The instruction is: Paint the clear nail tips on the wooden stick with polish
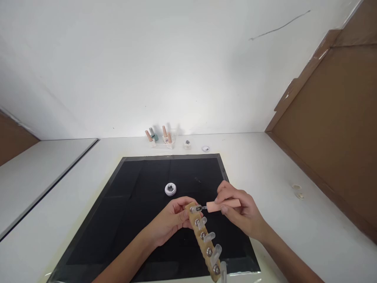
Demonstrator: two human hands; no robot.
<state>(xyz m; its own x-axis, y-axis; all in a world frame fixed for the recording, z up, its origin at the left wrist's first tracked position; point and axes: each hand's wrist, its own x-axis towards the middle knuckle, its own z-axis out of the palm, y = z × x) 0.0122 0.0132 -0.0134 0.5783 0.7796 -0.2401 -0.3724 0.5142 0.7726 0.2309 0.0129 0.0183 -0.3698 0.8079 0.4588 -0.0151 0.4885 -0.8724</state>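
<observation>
My left hand (173,220) grips the far end of a tan nail tip stand (201,243), a strip with several round metal studs. Clear nail tips (216,254) stick out from the studs toward the right. In my right hand (243,210) is a nail polish brush with a peach cap handle (223,205), held between thumb and fingers. Its bristle end meets the nail tip (196,208) at the far end of the stand. A small round white jar (170,189) with dark contents sits on the black mat beyond my left hand.
The black mat (123,220) lies taped on the white table. Several polish bottles (151,138) stand by the wall, near an uncapped bottle (187,145) and a small round lid (205,149). Two small round pieces (298,192) lie at right, beside a brown cardboard panel (332,129).
</observation>
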